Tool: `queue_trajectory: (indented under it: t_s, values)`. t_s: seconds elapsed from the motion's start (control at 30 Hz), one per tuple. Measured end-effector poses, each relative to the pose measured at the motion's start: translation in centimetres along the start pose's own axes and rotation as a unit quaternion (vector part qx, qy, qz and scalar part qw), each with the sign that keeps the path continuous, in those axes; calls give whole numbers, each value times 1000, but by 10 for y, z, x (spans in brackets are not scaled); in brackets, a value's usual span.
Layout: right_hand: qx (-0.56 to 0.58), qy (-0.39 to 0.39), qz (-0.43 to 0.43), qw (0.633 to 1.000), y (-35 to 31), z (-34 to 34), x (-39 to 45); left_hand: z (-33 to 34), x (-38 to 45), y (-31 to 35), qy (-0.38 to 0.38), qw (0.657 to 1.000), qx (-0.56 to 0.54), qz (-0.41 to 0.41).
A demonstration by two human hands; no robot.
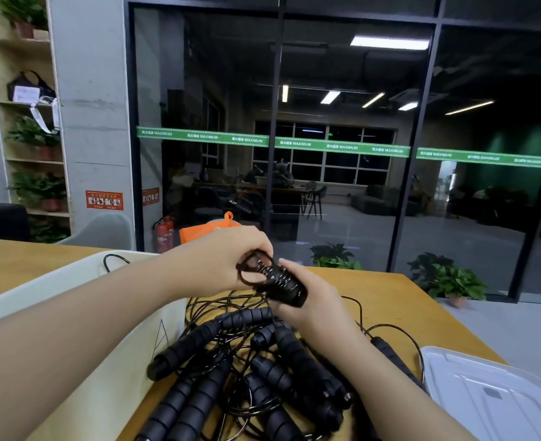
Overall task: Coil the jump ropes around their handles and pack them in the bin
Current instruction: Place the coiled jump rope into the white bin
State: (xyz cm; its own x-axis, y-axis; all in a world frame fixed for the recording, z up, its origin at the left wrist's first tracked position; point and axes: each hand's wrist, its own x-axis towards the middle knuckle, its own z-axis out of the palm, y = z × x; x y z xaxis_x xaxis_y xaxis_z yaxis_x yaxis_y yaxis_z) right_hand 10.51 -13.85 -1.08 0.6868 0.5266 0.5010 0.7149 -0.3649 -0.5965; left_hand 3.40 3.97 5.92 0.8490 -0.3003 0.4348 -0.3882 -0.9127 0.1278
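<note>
A: So, progress? Early, I'd say. Right hand [310, 300] grips the handles [283, 283] above the pile [256, 370]; left hand [228, 259] pinches a loop of cord [247, 272], winding it on.

B: Anything packed?

A: Bin [81, 300] sits left of the pile on the table [390, 300]; a bit of cord shows over its rim, the inside is hidden by the left arm. Most ropes are loose and tangled.

B: Count?

A: Can't tell, roughly 8 handles, overlapping. Held bundle is blurred. Lid [492, 396] is cut off bottom right.
</note>
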Motion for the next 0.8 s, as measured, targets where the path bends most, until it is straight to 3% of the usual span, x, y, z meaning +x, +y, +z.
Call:
queue_trajectory:
  t_s: [0.1,0.23,0.4,0.6,0.73,0.8]
  values:
    - [98,15,69,993,-9,-11,9,5,-5,-2,12,999,30,35]
    - [232,-35,162,958,-17,-14,14,-1,-10,-11,74,993,82,39]
    - [423,-84,225,874,-26,-5,10,-4,-21,-24,93,977,173,77]
    - [525,-117,284,793,-43,4,12,-7,-41,-45,7,983,178,50]
    - [580,-157,322,732,-58,13,18,-13,-46,-52,63,957,264,100]
    - [594,-199,336,703,-66,19,20,-19,-48,-59,90,958,251,103]
